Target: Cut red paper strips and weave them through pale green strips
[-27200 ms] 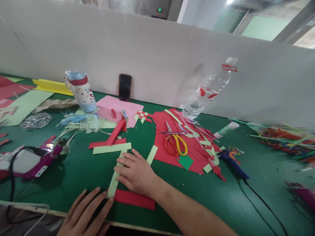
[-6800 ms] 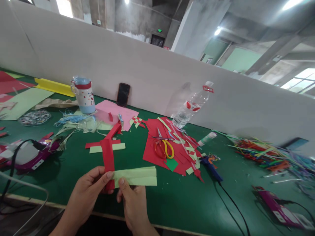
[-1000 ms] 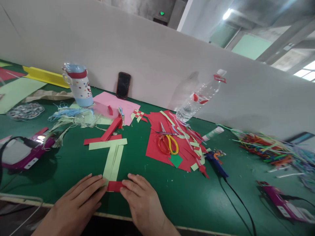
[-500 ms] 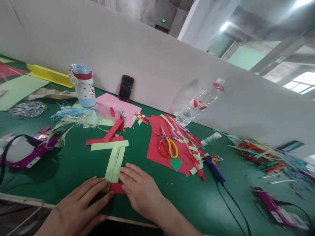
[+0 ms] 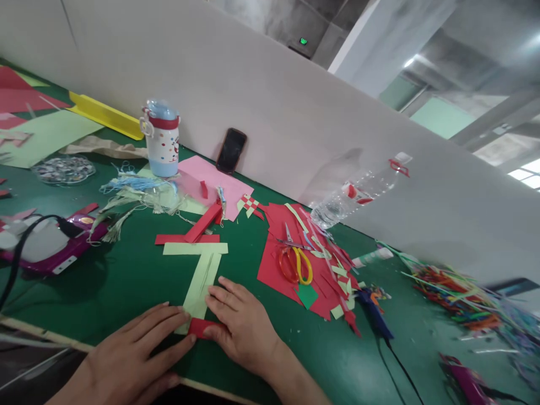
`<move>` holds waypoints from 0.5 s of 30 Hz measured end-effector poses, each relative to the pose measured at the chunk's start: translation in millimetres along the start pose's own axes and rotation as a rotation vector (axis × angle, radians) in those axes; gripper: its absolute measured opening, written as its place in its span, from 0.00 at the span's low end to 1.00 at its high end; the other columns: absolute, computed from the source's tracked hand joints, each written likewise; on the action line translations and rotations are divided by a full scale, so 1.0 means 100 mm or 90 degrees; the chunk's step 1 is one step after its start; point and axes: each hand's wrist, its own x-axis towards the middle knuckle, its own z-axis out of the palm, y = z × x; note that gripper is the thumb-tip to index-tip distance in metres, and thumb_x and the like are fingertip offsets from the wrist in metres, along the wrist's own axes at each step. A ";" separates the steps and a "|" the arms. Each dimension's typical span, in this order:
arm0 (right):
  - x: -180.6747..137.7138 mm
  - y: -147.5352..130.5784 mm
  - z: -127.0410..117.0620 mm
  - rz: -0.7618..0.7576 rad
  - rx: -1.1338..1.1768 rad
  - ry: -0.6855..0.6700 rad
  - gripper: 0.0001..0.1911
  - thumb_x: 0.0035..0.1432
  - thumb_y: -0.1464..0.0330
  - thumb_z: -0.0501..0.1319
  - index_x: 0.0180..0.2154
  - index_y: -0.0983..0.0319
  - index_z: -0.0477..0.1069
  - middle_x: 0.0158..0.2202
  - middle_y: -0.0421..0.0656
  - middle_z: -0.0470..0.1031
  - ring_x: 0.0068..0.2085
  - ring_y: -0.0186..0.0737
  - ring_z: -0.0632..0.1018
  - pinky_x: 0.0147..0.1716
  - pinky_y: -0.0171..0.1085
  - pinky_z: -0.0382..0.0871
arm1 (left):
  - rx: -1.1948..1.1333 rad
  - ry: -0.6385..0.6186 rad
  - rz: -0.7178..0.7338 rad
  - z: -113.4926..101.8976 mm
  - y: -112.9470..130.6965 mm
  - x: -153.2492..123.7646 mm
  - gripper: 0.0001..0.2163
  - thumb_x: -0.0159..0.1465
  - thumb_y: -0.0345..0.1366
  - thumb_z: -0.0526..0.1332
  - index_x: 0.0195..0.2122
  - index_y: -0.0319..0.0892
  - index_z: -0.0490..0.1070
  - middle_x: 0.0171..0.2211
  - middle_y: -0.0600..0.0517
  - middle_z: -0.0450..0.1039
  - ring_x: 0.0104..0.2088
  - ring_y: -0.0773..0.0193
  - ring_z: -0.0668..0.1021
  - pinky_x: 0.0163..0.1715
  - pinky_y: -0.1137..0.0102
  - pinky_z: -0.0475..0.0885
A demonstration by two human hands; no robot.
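Note:
Two pale green paper strips [image 5: 202, 281] lie side by side, pointing away from me, with a thin gap between them. Across their near end is a short red paper strip [image 5: 199, 327]. My left hand [image 5: 139, 349] rests flat with fingers stretched, its fingertips on the near left end of the green strips and at the red strip's left end. My right hand [image 5: 244, 326] has its fingers spread along the right edge of the green strips, while its thumb presses on the red strip's right end. Beyond the far end lies a crosswise pale green strip [image 5: 195, 248].
Scissors [image 5: 295, 259] lie on red paper sheets [image 5: 274, 270] with scraps. Behind stand a cup [image 5: 163, 140], a phone [image 5: 232, 150] and a tilted plastic bottle [image 5: 354, 197]. A blue glue gun [image 5: 375, 315] and its cord lie right; a purple device [image 5: 63, 250] sits left.
My right thumb has come onto the red strip, and the gap between the green strips looks narrower. My left hand stays nearly in place. The camera view has tilted and shifted slightly.

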 end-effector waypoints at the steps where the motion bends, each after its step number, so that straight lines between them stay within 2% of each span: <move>1: -0.01 0.01 0.01 -0.002 0.005 0.007 0.21 0.67 0.57 0.59 0.55 0.63 0.72 0.58 0.46 0.74 0.64 0.49 0.67 0.62 0.47 0.64 | -0.012 0.003 -0.029 0.00 0.01 0.00 0.14 0.69 0.43 0.55 0.53 0.57 0.74 0.53 0.58 0.76 0.58 0.64 0.72 0.67 0.69 0.51; 3: -0.02 0.04 0.04 -0.007 0.009 0.016 0.23 0.67 0.54 0.59 0.56 0.63 0.71 0.58 0.46 0.74 0.64 0.49 0.67 0.62 0.47 0.65 | -0.026 -0.007 -0.054 -0.01 0.02 0.01 0.14 0.70 0.42 0.53 0.52 0.57 0.75 0.53 0.58 0.76 0.58 0.64 0.71 0.68 0.68 0.49; 7: -0.03 0.06 0.08 -0.008 0.009 0.014 0.27 0.66 0.51 0.59 0.57 0.62 0.70 0.58 0.47 0.74 0.64 0.49 0.67 0.62 0.46 0.63 | 0.008 -0.029 0.049 -0.03 -0.02 0.03 0.18 0.67 0.44 0.59 0.57 0.52 0.72 0.54 0.57 0.76 0.58 0.63 0.72 0.69 0.67 0.47; 10: -0.04 0.07 0.09 -0.005 0.014 0.003 0.28 0.65 0.49 0.58 0.57 0.62 0.70 0.59 0.46 0.73 0.64 0.49 0.66 0.63 0.45 0.61 | 0.014 -0.019 0.048 -0.04 -0.06 0.01 0.18 0.68 0.44 0.58 0.58 0.47 0.71 0.54 0.55 0.77 0.59 0.62 0.72 0.69 0.66 0.48; 15: -0.05 0.08 0.10 0.007 0.012 -0.007 0.29 0.64 0.48 0.60 0.57 0.61 0.70 0.59 0.46 0.73 0.65 0.48 0.65 0.63 0.45 0.61 | 0.032 -0.055 0.061 -0.07 -0.06 0.00 0.19 0.67 0.43 0.59 0.58 0.47 0.71 0.58 0.53 0.74 0.64 0.57 0.67 0.70 0.61 0.46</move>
